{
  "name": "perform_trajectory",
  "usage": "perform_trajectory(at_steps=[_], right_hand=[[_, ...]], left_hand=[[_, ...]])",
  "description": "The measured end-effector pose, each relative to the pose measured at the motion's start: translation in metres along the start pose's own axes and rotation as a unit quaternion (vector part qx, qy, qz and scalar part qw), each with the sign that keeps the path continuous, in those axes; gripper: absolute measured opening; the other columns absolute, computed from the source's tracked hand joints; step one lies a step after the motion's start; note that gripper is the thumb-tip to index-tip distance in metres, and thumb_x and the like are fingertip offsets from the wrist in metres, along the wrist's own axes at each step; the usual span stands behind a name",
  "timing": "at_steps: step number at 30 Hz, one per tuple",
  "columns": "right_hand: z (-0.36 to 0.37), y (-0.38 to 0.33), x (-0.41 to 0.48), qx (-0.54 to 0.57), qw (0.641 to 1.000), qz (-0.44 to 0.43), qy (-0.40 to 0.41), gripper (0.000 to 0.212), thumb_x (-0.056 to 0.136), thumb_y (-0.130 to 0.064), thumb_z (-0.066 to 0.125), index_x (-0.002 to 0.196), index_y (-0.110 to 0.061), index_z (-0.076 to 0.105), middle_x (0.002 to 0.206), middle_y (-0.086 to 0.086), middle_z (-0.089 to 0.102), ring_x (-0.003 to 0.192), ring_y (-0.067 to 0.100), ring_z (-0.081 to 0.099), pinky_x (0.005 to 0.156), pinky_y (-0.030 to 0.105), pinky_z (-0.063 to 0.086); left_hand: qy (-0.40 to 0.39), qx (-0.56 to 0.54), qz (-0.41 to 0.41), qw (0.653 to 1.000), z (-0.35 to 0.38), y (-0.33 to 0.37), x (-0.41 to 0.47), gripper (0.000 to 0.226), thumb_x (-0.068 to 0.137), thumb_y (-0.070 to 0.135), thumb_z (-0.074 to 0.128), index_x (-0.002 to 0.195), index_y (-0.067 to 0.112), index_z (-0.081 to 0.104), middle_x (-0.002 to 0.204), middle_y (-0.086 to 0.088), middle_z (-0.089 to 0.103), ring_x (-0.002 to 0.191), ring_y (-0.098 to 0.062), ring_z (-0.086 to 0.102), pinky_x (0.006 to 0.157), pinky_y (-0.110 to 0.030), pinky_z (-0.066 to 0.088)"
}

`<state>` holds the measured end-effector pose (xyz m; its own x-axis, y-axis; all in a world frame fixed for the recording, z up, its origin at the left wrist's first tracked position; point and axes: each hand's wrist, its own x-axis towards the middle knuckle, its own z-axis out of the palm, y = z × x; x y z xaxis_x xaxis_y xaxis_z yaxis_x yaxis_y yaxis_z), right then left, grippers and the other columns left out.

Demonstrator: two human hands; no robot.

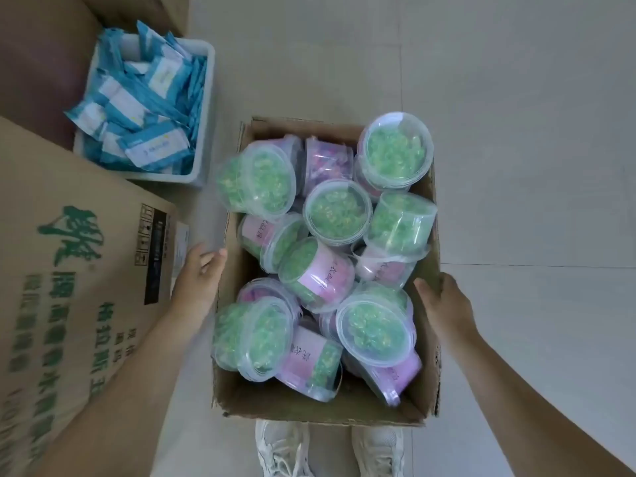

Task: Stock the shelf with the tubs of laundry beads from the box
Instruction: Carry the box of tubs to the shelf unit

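An open cardboard box [309,402] stands on the floor just ahead of my shoes. It is heaped with several clear tubs of green laundry beads [337,211], some upright, some on their sides showing pink labels. My left hand [198,280] grips the box's left wall, thumb near the rim. My right hand [444,304] grips the right wall, fingers curled over its edge. No shelf is in view.
A large closed carton with green print [75,287] lies against the box's left side. Behind it a grey plastic bin [203,108] holds several blue and white packets. Pale floor tiles [516,132] stretch to the right and beyond. My white shoes [330,449] are at the bottom.
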<state>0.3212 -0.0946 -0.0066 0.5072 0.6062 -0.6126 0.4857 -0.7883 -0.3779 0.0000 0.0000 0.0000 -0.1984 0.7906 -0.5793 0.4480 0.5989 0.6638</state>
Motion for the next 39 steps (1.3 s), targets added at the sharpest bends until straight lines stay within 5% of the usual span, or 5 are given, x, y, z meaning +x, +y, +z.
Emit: perform_trajectory(at_steps=[14,18,21,28,39], right_hand=[[0.025,0.023,0.047,0.155,0.985,0.063,0.038,0.057,0.098,-0.042,0.039,0.115,0.011,0.055,0.119,0.033,0.056,0.107,0.044,0.056,0.092,0.046,0.046],[0.025,0.023,0.043,0.174,0.982,0.063,0.048,0.059,0.097,-0.043,0.040,0.077,0.011,0.051,0.067,0.026,0.044,0.059,0.028,0.042,0.057,0.031,0.036],[0.025,0.024,0.046,0.165,0.983,0.063,0.053,0.048,0.097,-0.042,0.041,0.062,-0.010,0.032,0.060,0.003,0.025,0.057,0.017,0.025,0.055,0.027,0.020],[0.026,0.031,0.051,0.102,0.992,0.007,0.075,0.050,0.099,-0.036,0.039,0.058,-0.010,0.028,0.055,0.004,0.027,0.054,0.020,0.026,0.054,0.032,0.020],[0.008,0.031,0.041,0.135,0.988,0.023,0.078,0.049,0.097,-0.036,0.045,0.058,-0.012,0.030,0.056,0.005,0.027,0.053,0.019,0.025,0.052,0.029,0.020]], left_hand=[[0.051,0.026,0.032,0.998,0.035,-0.038,0.038,0.044,0.099,0.033,0.037,0.135,0.010,0.048,0.138,-0.007,0.050,0.128,-0.019,0.043,0.093,-0.017,0.028],[0.077,0.068,0.071,0.992,0.037,-0.040,0.041,0.040,0.098,0.033,0.040,0.088,0.003,0.065,0.082,-0.006,0.059,0.079,-0.020,0.051,0.067,-0.028,0.035],[0.098,0.111,0.076,0.986,0.039,-0.039,0.041,0.048,0.097,0.031,0.043,0.054,0.012,0.032,0.051,-0.004,0.028,0.050,-0.017,0.027,0.049,-0.032,0.022],[0.118,0.168,0.086,0.975,0.037,-0.037,0.044,0.047,0.099,0.033,0.036,0.112,-0.005,0.062,0.081,-0.034,0.060,0.081,-0.044,0.057,0.072,-0.041,0.044],[0.120,0.200,0.127,0.964,0.029,-0.025,0.025,0.046,0.099,0.028,0.037,0.095,-0.008,0.064,0.061,-0.023,0.053,0.063,-0.034,0.049,0.059,-0.032,0.033]])
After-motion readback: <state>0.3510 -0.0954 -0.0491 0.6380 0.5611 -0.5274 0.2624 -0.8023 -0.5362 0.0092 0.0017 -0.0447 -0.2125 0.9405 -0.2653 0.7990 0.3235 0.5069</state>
